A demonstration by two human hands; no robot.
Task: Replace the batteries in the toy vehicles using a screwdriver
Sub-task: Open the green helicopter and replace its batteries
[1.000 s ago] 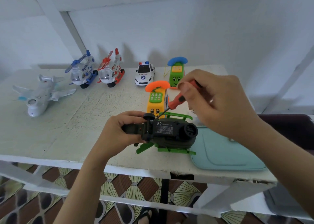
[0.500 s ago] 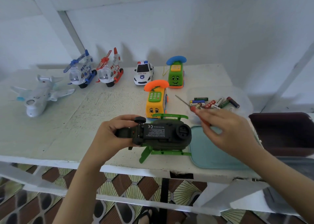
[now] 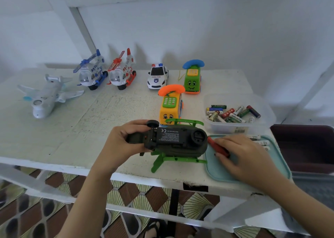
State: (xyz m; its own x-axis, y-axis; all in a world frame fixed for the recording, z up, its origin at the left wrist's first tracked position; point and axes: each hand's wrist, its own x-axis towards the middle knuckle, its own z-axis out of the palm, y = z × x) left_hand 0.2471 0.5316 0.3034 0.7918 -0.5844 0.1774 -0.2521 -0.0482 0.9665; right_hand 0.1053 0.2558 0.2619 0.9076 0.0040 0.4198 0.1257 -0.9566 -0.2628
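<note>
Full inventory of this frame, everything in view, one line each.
toy plane: 1, white, table far left
blue-white helicopter: 1, back row
red-white helicopter: 1, back row, beside the blue one
police car: 1, white, back centre
green phone car: 1, blue handset, back right
yellow phone car: 1, orange handset, centre
dark green helicopter: 1, green skids, belly up, in left hand
screwdriver: 1, red handle, over tray
tray: 1, teal, front right
tub: 1, clear, behind tray
batteries: many, mixed colours, in tub
loose batteries: about 3, white, tray's far edge
table: 1, white, worn
left hand: grips dark green helicopter
right hand: holds screwdriver
</note>
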